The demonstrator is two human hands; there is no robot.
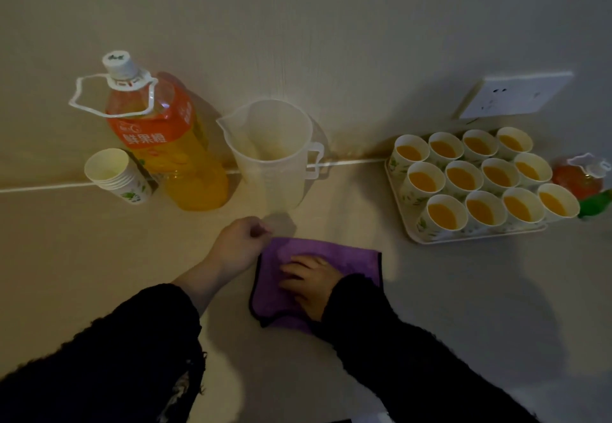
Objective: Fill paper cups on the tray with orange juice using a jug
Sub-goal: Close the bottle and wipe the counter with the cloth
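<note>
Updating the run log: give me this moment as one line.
cups: all twelve filled | jug: upright, looks empty | right hand: flat on cloth | left hand: at cloth corner

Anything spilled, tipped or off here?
Nothing stands out. The twelve cups stand upright in the tray, all filled; the jug is upright, nearly empty; the bottle is capped. The right hand presses flat on a purple cloth, but no puddle shows.

Dim beige wall [298, 25] with white socket [513, 96] above pale countertop [99, 257].

Twelve juice-filled paper cups [485, 177] on tray [477, 235]; jug [270, 154] upright, near-empty.
</note>
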